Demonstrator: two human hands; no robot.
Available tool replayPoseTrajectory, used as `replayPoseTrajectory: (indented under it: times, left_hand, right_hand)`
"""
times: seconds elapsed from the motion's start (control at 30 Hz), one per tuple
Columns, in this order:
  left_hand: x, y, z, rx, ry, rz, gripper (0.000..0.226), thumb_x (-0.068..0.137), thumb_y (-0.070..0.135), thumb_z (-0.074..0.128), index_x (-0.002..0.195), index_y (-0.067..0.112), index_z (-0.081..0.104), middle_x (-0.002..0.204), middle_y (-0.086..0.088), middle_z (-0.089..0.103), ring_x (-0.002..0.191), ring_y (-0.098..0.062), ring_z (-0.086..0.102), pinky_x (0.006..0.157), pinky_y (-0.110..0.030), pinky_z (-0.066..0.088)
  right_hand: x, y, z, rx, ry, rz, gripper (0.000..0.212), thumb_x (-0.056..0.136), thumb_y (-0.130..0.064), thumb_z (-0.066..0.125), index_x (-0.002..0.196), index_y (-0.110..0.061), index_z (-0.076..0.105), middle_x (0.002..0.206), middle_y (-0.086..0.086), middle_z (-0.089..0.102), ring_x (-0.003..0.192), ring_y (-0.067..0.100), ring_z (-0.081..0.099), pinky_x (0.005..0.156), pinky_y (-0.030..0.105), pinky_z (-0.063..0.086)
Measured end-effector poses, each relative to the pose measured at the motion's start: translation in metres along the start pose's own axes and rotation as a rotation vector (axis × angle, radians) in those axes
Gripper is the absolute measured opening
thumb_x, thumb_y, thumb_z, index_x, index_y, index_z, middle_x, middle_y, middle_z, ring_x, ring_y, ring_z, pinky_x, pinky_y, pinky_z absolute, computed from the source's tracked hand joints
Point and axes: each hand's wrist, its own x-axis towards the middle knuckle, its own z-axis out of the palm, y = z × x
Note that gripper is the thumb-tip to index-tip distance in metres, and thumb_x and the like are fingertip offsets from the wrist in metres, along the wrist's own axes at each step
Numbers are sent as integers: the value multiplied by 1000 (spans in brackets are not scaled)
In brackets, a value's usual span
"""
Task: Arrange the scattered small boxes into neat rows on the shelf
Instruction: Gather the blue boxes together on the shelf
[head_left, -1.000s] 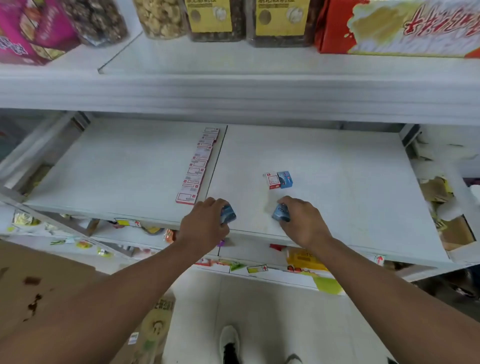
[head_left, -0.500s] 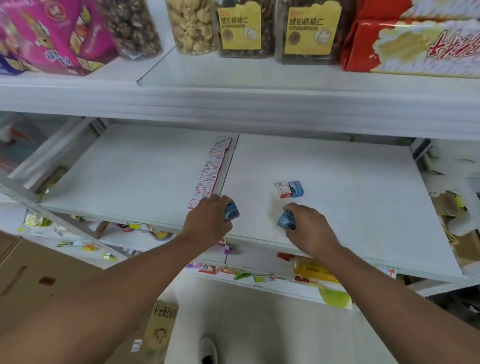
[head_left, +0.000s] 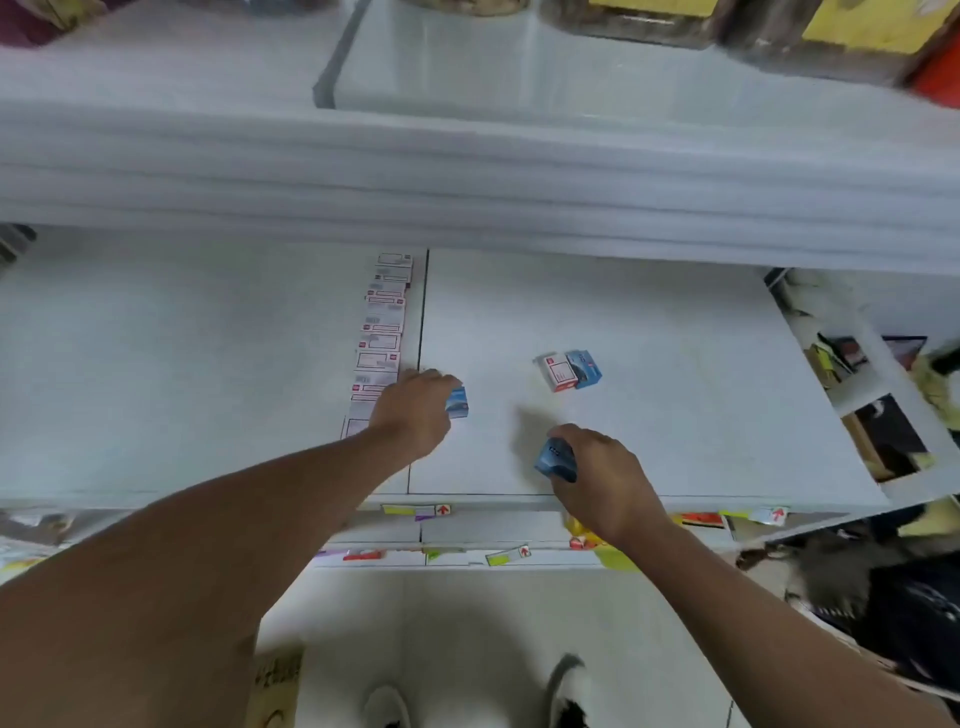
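1. A person stands at a white shelf (head_left: 675, 415), seen from a head-worn camera looking down at both bare arms.
2. The left hand (head_left: 415, 410) has its fingers curled round a small blue box (head_left: 458, 402), held low over the shelf just right of the seam between the two shelf boards.
3. The right hand (head_left: 597, 467) pinches a second blue box (head_left: 556, 460), tilted, near the shelf's front edge.
4. A neat row of white-and-red boxes (head_left: 382, 332) runs from the back of the shelf toward the front, along the left side of the seam. The left hand covers its nearest end.
5. A loose pair of boxes (head_left: 570, 370), one white and red, one blue, lies skewed on the right board, well apart from the row.
6. Risk, as a judgement: the left wrist hangs right over the row's front boxes, so a careless sweep could knock them crooked.
7. Risk: the right hand's box sits close to the front lip; a loosened pinch could drop it to the floor.
8. Risk: the boxes are small and light, so setting one down askew would spoil a new row's line.
9. Compared with half a second earlier, the left hand has reached further in over the shelf, while the right hand stays near the front. The view has tipped downward, losing most of the jars above.
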Motion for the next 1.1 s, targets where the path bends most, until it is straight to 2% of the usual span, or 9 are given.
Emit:
replayPoseTrajectory:
  times: [0.1,0.2,0.33,0.4,0.57,0.67,0.9,1.1]
  left_hand:
    - [12,-7,13,-42,-9,16,57,95,12,59,147,34,55,144,6,58,133,-25,49,106,-41,46]
    - [14,-7,22,-71,36,25,61,95,10,59,149,36,52,147,8,56,134,-24,47,107,-41,45]
    - [-6,-5,17,-126,92,-14,80,86,4,64,156,37,43,159,8,45,142,-23,40,116,-47,41]
    - [-23,-6,12,-141,157,-63,74,86,7,66,153,32,47,157,6,48,140,-23,41,115,-49,43]
    - [-62,-17,5,-138,283,-56,51,87,8,67,135,23,61,139,4,59,129,-25,50,104,-47,52]
    - [-76,-25,6,-140,332,-53,43,88,10,67,129,23,64,134,4,61,124,-25,52,99,-45,55]
    - [-88,-38,13,-144,355,-110,41,88,11,71,126,23,62,137,1,60,124,-25,52,99,-45,56]
    - [-85,-42,15,-156,368,-126,39,89,11,71,125,23,63,136,2,61,125,-23,52,100,-43,56]
  right_hand:
    - [11,4,1,-5,1,-11,47,90,-20,72,134,-25,59,123,0,70,108,23,63,91,34,53]
    - [32,6,-2,-17,9,-55,45,87,-19,71,130,-24,61,119,3,71,105,27,65,86,34,52]
    - [69,-6,-12,9,8,-112,37,86,-14,69,122,-23,63,113,3,72,100,28,67,78,33,53]
    - [91,-17,-17,29,-5,-158,40,87,-12,69,126,-20,63,116,3,71,104,26,66,82,33,52]
    - [145,-49,-11,11,-48,-222,53,86,-12,70,137,-20,61,128,4,69,115,25,65,98,37,52]
    - [168,-59,2,-19,-93,-234,56,85,-14,71,138,-23,61,130,2,68,117,25,63,99,36,51]
    - [204,-69,27,3,-120,-235,56,84,-15,74,137,-29,62,129,3,69,116,26,64,97,36,53]
    - [219,-66,37,18,-163,-256,55,88,-20,76,141,-29,63,136,1,66,121,25,61,100,34,49]
